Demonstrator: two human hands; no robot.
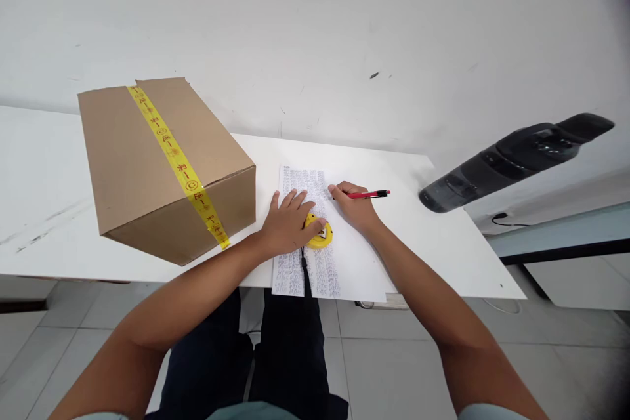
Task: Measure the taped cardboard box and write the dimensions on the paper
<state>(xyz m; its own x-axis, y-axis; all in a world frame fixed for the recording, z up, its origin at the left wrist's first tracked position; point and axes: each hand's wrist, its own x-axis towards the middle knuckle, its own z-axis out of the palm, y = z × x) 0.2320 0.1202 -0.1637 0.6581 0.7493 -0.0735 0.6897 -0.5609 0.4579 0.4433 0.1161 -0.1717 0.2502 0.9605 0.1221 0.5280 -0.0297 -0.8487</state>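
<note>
A sheet of paper (361,275) covered in rows of handwriting lies at the table's front edge. My left hand (285,223) rests on it with fingers spread. Under that hand's thumb sits a round yellow tape measure (321,234), its black strap (306,275) trailing down over the near edge of the paper. To the right, my right hand (355,205) grips a red pen (361,195) with a black end, low over the sheet. The pen's tip is hard to make out among the fingers.
On the left of the white table (403,256) stands a cardboard box (162,170) sealed with printed yellow tape (170,147). A black handheld device (512,157), like a small vacuum cleaner, stands at the right. Behind is a scuffed white wall (295,46).
</note>
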